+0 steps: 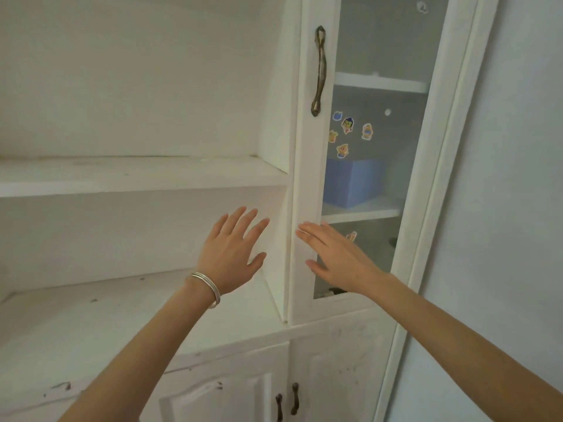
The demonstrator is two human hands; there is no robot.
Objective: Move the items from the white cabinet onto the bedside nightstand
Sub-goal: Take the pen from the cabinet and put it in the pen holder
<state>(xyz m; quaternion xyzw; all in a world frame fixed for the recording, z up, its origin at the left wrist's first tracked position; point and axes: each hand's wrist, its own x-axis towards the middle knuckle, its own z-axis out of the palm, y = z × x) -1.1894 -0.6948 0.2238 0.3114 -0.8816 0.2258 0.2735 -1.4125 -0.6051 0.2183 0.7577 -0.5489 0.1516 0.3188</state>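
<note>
The white cabinet (pixel 146 175) shows bare, scuffed open shelves left of its glass door (pixel 374 147). The left hand (pixel 231 254) — fingers spread, holding nothing — hovers just left of the door. The right hand (pixel 338 257), flat and empty, lies against its frame. Cartoon stickers (pixel 347 126) dot the glass, no readable writing. Behind it, above that hand, sits a blue box (pixel 353 182).

Both bare forearms extended forward and upward. Left hand (pixel 233 254) open, palm away, fingers spread, silver bangles (pixel 204 284) at the wrist. Right hand (pixel 336 258) open, fingers together and angled leftward, thumb apart. Neither hand holds anything.
</note>
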